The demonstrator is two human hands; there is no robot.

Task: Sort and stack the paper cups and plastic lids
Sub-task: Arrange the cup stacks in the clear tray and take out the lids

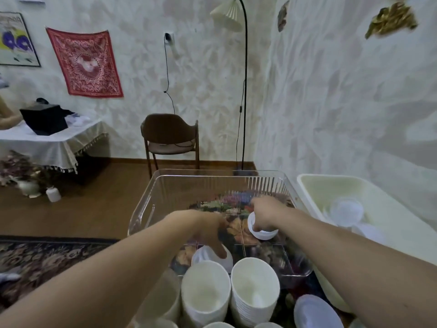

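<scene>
Paper cups (205,294) are stacked up right at the bottom of the head view, two tall white stacks side by side, the second one (255,290) just to the right, with a few more rims poking in below them. Behind those sits a clear plastic bin (146,209) with dividers, resting on a flowery cloth that shows through its floor.

Both arms reach over the stacks into that bin. The left hand (212,233) has its fingers curled down onto a white cup lying tipped (203,255) in the near left compartment, gripping it from above. The right hand (264,214) is further in, clasped round a small white cup (261,229) that's held tilted, opening facing down-left. The forearms block a good part of the bin's middle, so what else lies under them I can't tell.

Plastic lids (346,211) are piled in a cream tub (307,185) just right of the bin, and one more clear lid (314,313) lies at the bottom right, near the cup stacks.

Further back: a wooden chair (170,136) against the wall, a floor lamp (244,91) beside it, a red patterned cloth (85,62) hanging on the wall, and a table with a white cloth (52,143) on the left carrying a black box.
</scene>
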